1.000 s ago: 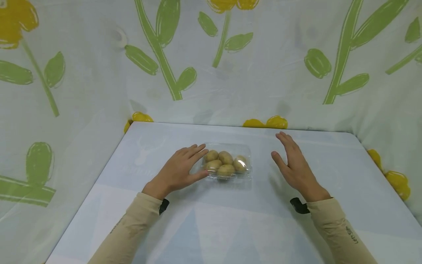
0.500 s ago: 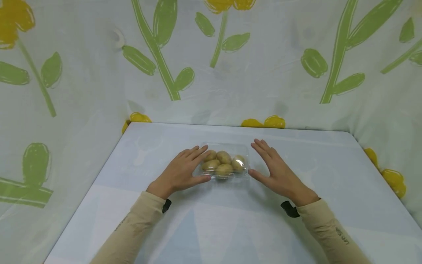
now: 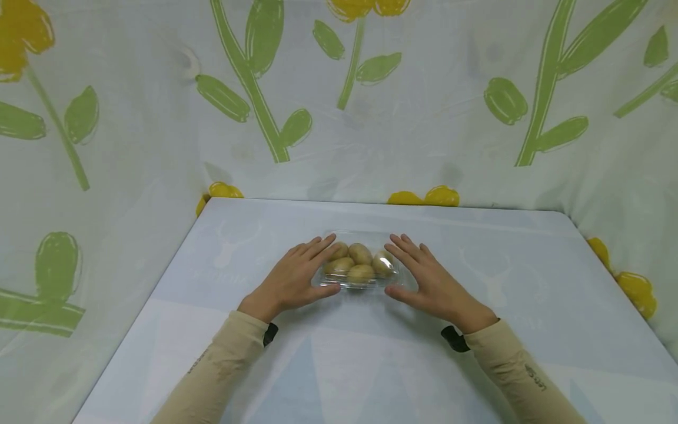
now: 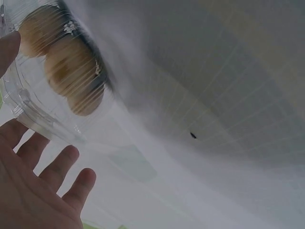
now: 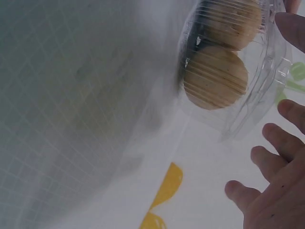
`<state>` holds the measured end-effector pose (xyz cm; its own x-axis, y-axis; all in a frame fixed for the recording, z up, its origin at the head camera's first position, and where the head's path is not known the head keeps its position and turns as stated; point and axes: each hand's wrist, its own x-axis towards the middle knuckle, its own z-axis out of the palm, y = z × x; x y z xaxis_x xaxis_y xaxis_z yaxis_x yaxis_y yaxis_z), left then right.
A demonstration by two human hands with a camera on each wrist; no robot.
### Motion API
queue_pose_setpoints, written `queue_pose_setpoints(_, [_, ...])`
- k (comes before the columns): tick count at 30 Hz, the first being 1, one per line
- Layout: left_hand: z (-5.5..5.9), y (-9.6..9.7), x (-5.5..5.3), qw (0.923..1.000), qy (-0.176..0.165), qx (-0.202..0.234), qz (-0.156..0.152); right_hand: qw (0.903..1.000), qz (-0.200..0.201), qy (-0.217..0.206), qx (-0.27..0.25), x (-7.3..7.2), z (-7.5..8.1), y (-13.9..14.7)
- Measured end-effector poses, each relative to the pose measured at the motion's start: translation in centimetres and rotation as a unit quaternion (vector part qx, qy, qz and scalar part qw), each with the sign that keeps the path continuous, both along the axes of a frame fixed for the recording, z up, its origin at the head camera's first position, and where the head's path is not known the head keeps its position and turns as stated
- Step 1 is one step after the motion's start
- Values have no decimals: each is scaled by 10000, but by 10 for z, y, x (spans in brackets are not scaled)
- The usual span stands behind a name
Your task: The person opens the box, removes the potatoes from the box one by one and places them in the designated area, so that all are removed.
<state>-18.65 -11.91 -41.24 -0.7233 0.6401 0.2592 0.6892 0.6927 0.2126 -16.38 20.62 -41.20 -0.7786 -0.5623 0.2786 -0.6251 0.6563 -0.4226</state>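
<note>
A clear plastic clamshell box (image 3: 365,285) holding several potatoes (image 3: 360,254) sits on the table, its lid down. At its left side is my left hand (image 3: 288,277), fingers extended and thumb by the front corner. The left wrist view has those fingers (image 4: 59,164) right at the box's rim (image 4: 47,128), with the thumb overlapping the lid. My right hand (image 3: 436,288) stands at the opposite side with its fingers spread over the right end. From the right wrist, its fingers (image 5: 269,162) appear beside the box's edge (image 5: 252,107), around a potato (image 5: 217,78) under ribbed plastic.
The pale table (image 3: 349,359) with faint printed shapes spreads around the box. Behind it and along both sides hangs a white curtain (image 3: 424,141) with green stems and yellow flowers. Black wrist straps (image 3: 455,339) show at the beige sleeves (image 3: 508,365).
My right hand has moved left from well off the box to its right end. The left hand has shifted only slightly, and the box stays in place.
</note>
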Motion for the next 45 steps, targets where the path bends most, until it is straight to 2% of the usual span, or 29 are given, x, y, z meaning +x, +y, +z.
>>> queue_pose_setpoints(9, [-4, 0, 2, 9999, 25, 98, -31, 9999, 26, -121, -43, 1, -6, -3])
queue_pose_setpoints(21, [-7, 0, 2, 9997, 137, 177, -85, 9999, 59, 63, 101, 1, -6, -5])
queue_pose_setpoints(45, [-10, 0, 2, 10000, -27, 22, 30, 9987, 176, 460, 149, -1, -7, -6])
